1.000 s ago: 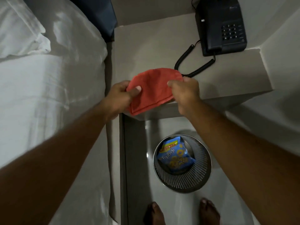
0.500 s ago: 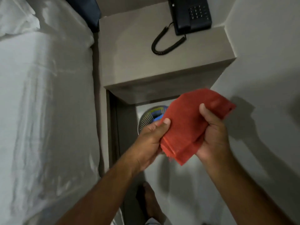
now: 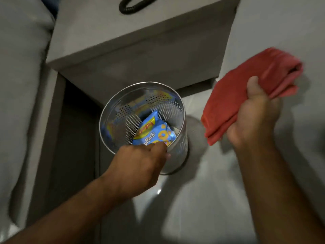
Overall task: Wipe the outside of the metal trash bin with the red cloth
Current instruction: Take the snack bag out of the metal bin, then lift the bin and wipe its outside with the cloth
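Observation:
The perforated metal trash bin [image 3: 123, 110] stands on the floor under the bedside table, tilted toward me. A blue snack bag [image 3: 154, 132] lies inside it. My left hand [image 3: 139, 166] grips the bin's near rim, fingers curled over the edge. My right hand [image 3: 255, 113] is to the right of the bin and apart from it, closed on the folded red cloth [image 3: 233, 95], which sticks out above and below my fist.
A grey bedside table [image 3: 133, 39] overhangs the bin, with a black coiled phone cord [image 3: 130, 7] on top. The bed [image 3: 19, 85] runs along the left. A pale wall [image 3: 281, 23] is close on the right. Glossy floor tiles [image 3: 202, 199] lie below.
My left hand let go of the cloth and moved down onto the bin's rim. My right hand carried the cloth off to the right. The view dropped closer to the bin.

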The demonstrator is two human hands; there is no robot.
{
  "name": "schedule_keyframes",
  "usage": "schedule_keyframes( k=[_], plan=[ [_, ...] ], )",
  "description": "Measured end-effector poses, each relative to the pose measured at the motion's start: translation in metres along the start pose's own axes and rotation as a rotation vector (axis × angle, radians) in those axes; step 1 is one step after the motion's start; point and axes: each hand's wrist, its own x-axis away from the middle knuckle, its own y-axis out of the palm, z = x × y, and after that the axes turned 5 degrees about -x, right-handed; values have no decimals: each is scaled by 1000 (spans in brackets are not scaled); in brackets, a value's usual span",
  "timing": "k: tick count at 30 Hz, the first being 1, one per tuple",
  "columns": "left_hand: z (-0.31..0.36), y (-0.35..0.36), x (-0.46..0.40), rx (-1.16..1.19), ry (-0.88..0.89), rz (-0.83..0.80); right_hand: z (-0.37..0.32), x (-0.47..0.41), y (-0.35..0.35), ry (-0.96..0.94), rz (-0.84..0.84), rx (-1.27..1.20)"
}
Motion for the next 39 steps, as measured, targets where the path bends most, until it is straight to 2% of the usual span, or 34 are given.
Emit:
schedule_keyframes(
  k=[3, 5, 7, 9, 11, 13, 16, 18, 19, 22, 25, 27, 30, 32, 36, 38, 39],
  plan=[
    [0, -1, -5, 59, 30, 27, 44, 0, -24, -45, 55, 88],
    [-11, -10, -18, 87, -23, 100, 65, 4, -40, -50, 50, 144],
    [-32, -21, -36, 154, -198, 211, 75, 2, -49, -100, 36, 212],
    [-55, -29, -53, 281, -446, 274, 74, -1, -51, -122, 18, 279],
    [-72, -29, -55, 444, -666, 278, 68, -1, -46, -148, -4, 425],
    [-80, -26, -50, 636, -769, 251, 66, 3, -36, -172, -73, 547],
    [-91, -26, -40, 755, -803, 208, 77, 43, -5, -245, -448, 700],
    [-94, -30, -40, 850, -737, 201, 99, 82, 27, -380, -696, 1041],
    [-92, -31, -39, 917, -691, 197, 118, 95, 41, -460, -756, 1208],
    [-95, -26, -34, 1010, -676, 220, 149, 116, 64, -575, -702, 1421],
    [-112, -14, -28, 946, -751, 279, 151, 102, 18, -769, -716, 1453],
    [-118, -9, -28, 868, -764, 277, 137, 84, -27, -744, -546, 1482],
    [-114, -10, -32, 825, -700, 267, 115, 49, -58, -427, -284, 1616],
    [-112, -10, -31, 778, -673, 259, 112, 25, -44, -294, -311, 1669],
    [-109, -11, -26, 783, -747, 257, 112, -15, -10, -72, -568, 1650],
    [-102, -13, -27, 749, -790, 269, 106, -12, -21, -117, -552, 1617],
    [-100, -13, -29, 730, -801, 277, 105, 2, -34, -224, -495, 1589]
  ],
)
